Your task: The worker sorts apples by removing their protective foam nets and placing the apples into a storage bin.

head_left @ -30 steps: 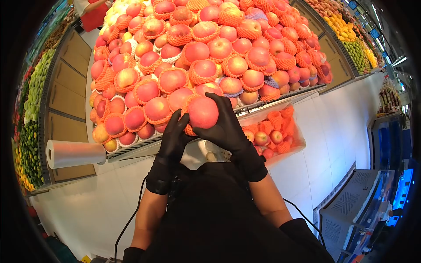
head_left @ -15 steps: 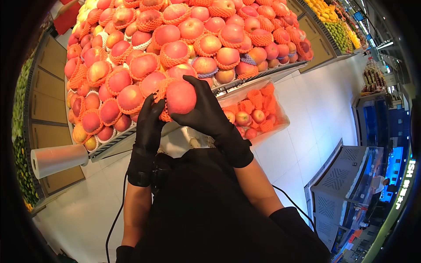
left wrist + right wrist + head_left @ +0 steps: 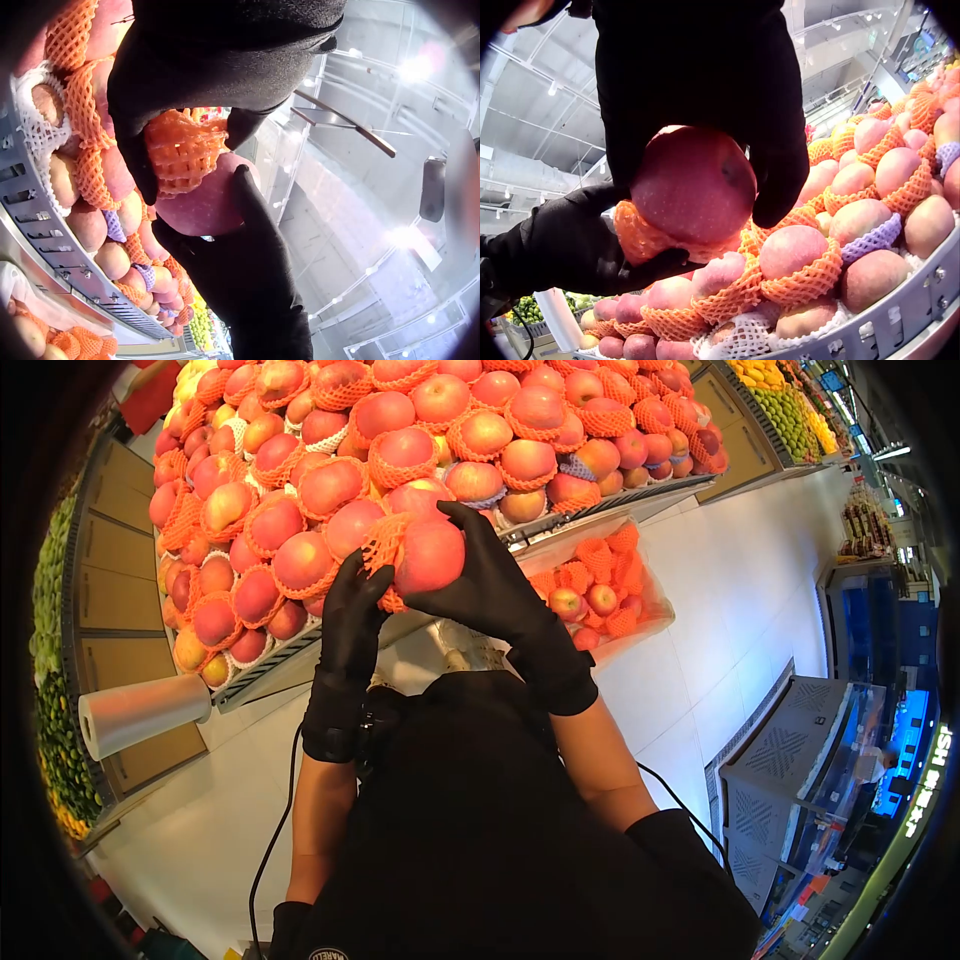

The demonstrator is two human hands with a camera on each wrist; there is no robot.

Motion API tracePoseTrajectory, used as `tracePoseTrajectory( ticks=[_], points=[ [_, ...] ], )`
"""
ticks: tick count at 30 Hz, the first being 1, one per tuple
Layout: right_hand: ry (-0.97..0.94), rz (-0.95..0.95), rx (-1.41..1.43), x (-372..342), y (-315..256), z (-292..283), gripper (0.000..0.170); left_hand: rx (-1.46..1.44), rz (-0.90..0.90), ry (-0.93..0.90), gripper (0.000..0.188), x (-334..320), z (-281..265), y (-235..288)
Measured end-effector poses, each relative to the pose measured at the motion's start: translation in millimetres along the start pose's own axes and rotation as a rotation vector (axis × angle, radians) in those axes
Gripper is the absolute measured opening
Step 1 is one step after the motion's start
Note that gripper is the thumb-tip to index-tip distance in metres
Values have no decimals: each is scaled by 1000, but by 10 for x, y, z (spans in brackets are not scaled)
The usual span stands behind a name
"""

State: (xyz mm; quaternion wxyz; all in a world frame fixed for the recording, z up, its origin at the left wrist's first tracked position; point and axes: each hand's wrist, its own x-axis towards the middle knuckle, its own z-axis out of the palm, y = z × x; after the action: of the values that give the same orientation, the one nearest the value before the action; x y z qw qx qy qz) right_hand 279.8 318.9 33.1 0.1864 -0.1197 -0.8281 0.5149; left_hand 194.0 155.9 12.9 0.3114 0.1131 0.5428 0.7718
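1. The apple (image 3: 430,556) was up between the two hands, in front of the pile (image 3: 330,485) and near its front edge, clear of the fruit there as far as the views could tell
2. The net (image 3: 384,542), an orange foam one, sat over one end of the apple, while much of the skin on the other side was bare
3. The left hand (image 3: 352,610) had its fingers and thumb bent round the net, pinching it near the apple
4. The right hand (image 3: 490,575) gripped the bare side of the apple, thumb set apart from the fingers
5. The job looked about halfway: apple and net were joined but not fully fitted or fully parted, and which way the net was going could not be told
6. More apples and orange nets lay in the box (image 3: 655,615) beside the rack, so more such work was perhaps left
7. The badge (image 3: 328,954) on the shirt seemed to read "MARELL", cut off by the edge
8. The sign (image 3: 932,770) at far right showed "SH", its other characters too blurred to read; no readable label showed on the apple
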Motion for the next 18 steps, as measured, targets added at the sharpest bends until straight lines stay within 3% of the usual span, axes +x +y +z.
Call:
tracePoseTrajectory(
  ticks=[3, 6, 8, 10, 12, 13, 15, 17, 18],
  points=[
    [-75, -43, -70, -1, -75, -172, 85, -56, -70, 0, 34, 12, 86, 70],
    [-3, 4, 32, -67, 150, -213, 86, -31, -46, -30, 42, 59, 132, -9],
    [28, 7, 98, -91, 233, -309, 85, -39, 29, -59, 37, 105, 83, -81],
    [65, 2, 99, -131, 388, -426, 86, 256, 223, -71, 34, 148, -31, -180],
    [91, 35, 118, -181, 378, -594, 79, 858, 531, -69, 34, 151, -178, -284],
    [78, 74, 140, -195, 302, -714, 76, 956, 598, -31, 39, 143, -185, -281],
    [104, 95, 135, -258, 316, -896, 64, 752, 418, -33, 40, 192, -204, -287],
    [174, 154, 185, -386, 564, -979, 62, 744, 365, -48, 41, 181, -213, -281],
    [205, 177, 208, -437, 702, -1030, 61, 609, 303, -29, 40, 177, -207, -281]
  ],
)
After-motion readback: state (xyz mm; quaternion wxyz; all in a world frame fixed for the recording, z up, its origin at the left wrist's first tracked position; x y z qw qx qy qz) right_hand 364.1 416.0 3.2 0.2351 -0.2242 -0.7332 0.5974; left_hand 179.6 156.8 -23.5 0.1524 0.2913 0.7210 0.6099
